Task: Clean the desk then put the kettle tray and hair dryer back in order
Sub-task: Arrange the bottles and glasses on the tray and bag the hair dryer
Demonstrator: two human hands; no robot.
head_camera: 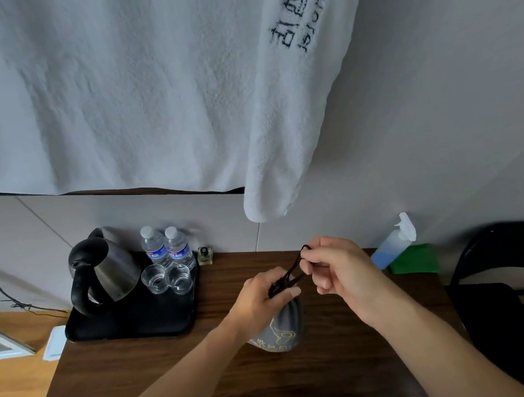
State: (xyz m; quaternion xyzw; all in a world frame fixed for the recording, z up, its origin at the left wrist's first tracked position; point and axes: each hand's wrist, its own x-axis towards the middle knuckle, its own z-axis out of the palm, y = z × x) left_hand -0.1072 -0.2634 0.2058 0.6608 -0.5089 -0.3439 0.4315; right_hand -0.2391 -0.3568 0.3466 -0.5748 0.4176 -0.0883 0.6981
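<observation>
Hair dryer pouch (284, 326), grey with gold print, stands upright near the middle of the desk (326, 381), its gathered neck held in the left hand (259, 297). That hand comes in from the near edge with the forearm stretched forward, and its fingers curl round the top of the pouch where the cord comes out. The right hand (338, 268) is raised a little higher and farther back, wrist bent, thumb and fingertips pinching the looped end of the black drawstring (296, 263), which runs taut between the two hands.

At the far left corner a black tray (131, 326) overhangs the left edge. It carries a steel kettle (111, 276), two water bottles (156, 247) and two clear glasses (155, 279). A small glass bottle (205, 255) stands just beside the tray at the far edge. At the far right corner a spray bottle (391, 243) leans by a green cloth (415, 260). A black chair (499, 311) stands beyond the right edge, and a white towel (108, 85) hangs above.
</observation>
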